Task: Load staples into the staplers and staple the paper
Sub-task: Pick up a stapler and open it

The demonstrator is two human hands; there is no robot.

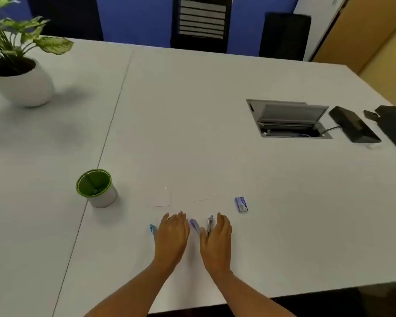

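My left hand [173, 236] and my right hand [217, 236] lie flat on the white table [215, 88], fingers forward, holding nothing. A light-blue stapler [152, 229] peeks out at the left edge of my left hand. A purple stapler [194, 225] lies between the hands. A grey metal stapler part [209, 225] sits against my right hand's thumb side. A small blue staple box [241, 204] lies to the right, beyond my right hand. Faint white paper sheets [162, 197] lie just past my fingertips.
A green-rimmed white cup [96, 188] stands left of the hands. A potted plant [18, 74] is at the far left. An open cable hatch [288, 118] and black devices [354, 126] sit at the right. Chairs stand beyond the far edge.
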